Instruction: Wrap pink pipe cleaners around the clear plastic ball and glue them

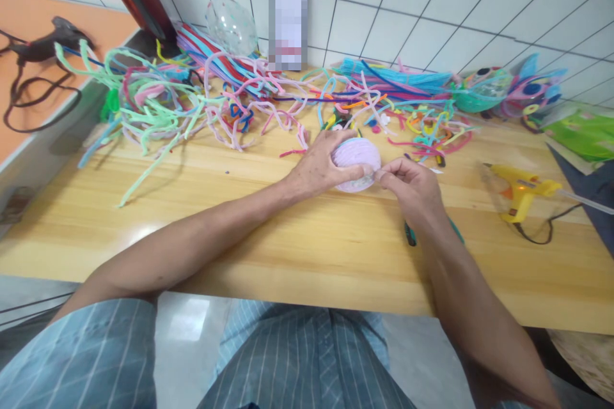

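Observation:
My left hand is wrapped round a lilac ball that looks covered in rows of fuzzy pipe cleaner, with a clear patch near its lower right. Its thumb lies across the front of the ball. At the ball's right edge, my right hand has thumb and forefinger pinched together; whatever is between them is too small to make out. Beneath the right wrist lies a tool with dark green handles, mostly hidden by the arm.
Loose pipe cleaners and bundled ones line the table's back. A clear ball and a phone-like blurred panel stand by the tiled wall. Fish-like crafts sit back right, a yellow glue gun right, a black corded tool left.

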`<state>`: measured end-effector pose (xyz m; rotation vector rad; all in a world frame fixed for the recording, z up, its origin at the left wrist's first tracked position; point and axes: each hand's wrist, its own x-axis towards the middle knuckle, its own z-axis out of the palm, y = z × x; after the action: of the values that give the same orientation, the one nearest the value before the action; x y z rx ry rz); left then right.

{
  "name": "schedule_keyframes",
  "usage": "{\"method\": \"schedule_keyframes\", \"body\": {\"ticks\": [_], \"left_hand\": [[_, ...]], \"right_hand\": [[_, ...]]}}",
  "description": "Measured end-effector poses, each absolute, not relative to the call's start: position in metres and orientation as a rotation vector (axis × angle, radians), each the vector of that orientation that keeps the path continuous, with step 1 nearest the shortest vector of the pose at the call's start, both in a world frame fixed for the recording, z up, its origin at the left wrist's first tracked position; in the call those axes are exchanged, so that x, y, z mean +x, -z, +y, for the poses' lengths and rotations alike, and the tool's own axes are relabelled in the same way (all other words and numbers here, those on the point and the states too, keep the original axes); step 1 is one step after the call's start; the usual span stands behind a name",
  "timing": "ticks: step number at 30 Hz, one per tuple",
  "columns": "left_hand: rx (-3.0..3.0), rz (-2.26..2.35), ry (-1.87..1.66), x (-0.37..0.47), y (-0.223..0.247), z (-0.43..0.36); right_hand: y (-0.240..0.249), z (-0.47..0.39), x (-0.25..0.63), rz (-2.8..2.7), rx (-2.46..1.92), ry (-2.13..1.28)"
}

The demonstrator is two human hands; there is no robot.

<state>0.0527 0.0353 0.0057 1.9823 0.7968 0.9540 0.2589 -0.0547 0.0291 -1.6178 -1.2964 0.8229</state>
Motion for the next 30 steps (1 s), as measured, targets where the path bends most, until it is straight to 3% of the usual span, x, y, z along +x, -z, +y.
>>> {"method": "schedule_keyframes", "body": {"ticks": [16,30], "left_hand": [[1.749,0.757,-1.065,0.060,0.003,0.028],[1.913,0.798,-1.031,0.056,-0.006,0.029]], "right_hand": [[-0.033,-0.056,0.259,-1.250,-1.595,-0.847],[-0.027,-0.056,0.258,-1.274,-1.587,-0.807]]}}
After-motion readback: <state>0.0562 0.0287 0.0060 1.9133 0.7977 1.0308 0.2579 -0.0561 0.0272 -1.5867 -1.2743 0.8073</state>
